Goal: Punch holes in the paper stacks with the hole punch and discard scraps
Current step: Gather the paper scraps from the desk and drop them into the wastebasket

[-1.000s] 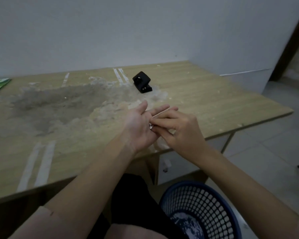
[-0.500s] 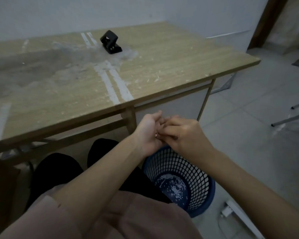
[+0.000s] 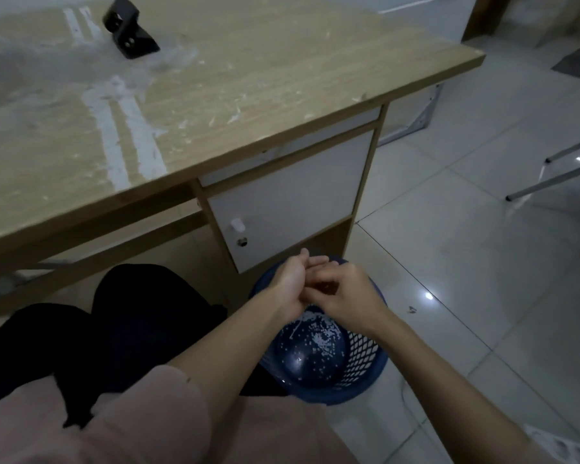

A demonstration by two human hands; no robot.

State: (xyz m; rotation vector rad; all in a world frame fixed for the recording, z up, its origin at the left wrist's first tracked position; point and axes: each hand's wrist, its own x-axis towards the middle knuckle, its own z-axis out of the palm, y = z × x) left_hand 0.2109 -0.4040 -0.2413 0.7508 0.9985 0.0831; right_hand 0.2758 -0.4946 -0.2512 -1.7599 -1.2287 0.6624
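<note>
Both hands are held together over a blue mesh wastebasket (image 3: pixel 365 386) on the floor beside my knees. My left hand (image 3: pixel 290 286) is turned edge-up with its fingers straight. My right hand (image 3: pixel 345 293) has its fingers curled against the left palm; whether anything lies between them is hidden. Several small white paper scraps (image 3: pixel 315 343) speckle the basket's bottom. The black hole punch (image 3: pixel 128 31) sits far back on the wooden desk (image 3: pixel 248 78), away from both hands. No paper stack is in view.
The desk's front edge runs diagonally above my lap, and its top is smeared with white marks and dust. A white cabinet door (image 3: pixel 288 202) stands just behind the basket. Metal chair legs (image 3: pixel 556 172) stand on the tiled floor at the right.
Both hands have moved together from above the desk edge down to above the basket. The view has tilted downward with them. The hole punch has stayed put.
</note>
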